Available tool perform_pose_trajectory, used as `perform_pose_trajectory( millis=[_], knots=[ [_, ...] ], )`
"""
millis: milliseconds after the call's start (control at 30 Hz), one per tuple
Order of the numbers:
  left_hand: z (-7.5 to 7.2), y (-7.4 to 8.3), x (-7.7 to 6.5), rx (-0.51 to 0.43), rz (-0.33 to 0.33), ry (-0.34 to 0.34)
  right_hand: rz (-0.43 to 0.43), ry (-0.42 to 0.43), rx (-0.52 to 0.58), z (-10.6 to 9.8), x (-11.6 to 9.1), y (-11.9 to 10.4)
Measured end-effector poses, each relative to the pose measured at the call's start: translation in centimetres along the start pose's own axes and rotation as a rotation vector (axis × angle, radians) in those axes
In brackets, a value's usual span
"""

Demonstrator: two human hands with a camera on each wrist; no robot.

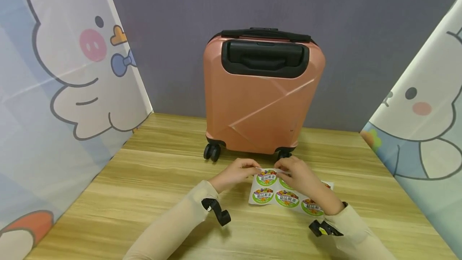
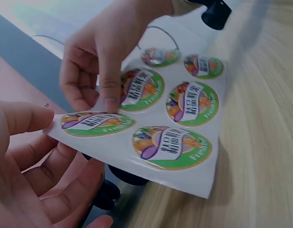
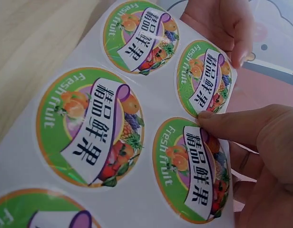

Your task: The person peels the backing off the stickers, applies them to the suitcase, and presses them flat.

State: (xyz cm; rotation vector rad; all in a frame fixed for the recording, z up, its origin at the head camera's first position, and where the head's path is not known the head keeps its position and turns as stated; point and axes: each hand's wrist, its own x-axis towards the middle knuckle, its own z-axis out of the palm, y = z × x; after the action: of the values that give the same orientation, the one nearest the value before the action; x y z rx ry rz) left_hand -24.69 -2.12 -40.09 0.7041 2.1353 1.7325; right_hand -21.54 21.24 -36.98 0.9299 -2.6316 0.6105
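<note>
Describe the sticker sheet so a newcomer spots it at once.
Find the pink suitcase standing on the wood-grain table. Just in front of its wheels, the left hand and right hand pinch the far edge of the sticker sheet. Unlike its neighbours, it's white with rows of round green fruit stickers.

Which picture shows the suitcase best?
The head view: the suitcase stands there nearly whole, handle and wheels showing. The left wrist view catches only some pink and dark wheels; the right wrist view, just some pink.
</note>
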Motion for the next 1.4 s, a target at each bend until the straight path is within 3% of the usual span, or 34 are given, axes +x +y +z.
perform_pose_trajectory(
  millis=[167,433,567,733,1033,1400],
  knots=[
    [-0.3,-0.1,0.0,-0.051,-0.024,0.039,-0.017,0.017,0.04,0.1,0.4,-0.2],
    [0.3,-0.1,0.3,-0.163,-0.076,0.107,-0.162,0.233,0.066,1.0,0.7,-0.6],
    [0.4,-0.4,0.3,-0.188,-0.087,0.12,-0.23,0.298,0.042,1.8,1.2,-0.7],
    [0.7,-0.4,0.2,-0.224,-0.09,0.14,-0.272,0.316,0.015,2.4,1.3,-0.7],
    [0.8,-0.8,-0.3,-0.293,-0.128,0.15,-0.273,0.365,-0.072,3.3,1.3,-1.4],
    [0.8,-0.6,-0.5,-0.272,-0.116,0.137,-0.227,0.341,-0.114,3.2,1.2,-2.0]
  ],
)
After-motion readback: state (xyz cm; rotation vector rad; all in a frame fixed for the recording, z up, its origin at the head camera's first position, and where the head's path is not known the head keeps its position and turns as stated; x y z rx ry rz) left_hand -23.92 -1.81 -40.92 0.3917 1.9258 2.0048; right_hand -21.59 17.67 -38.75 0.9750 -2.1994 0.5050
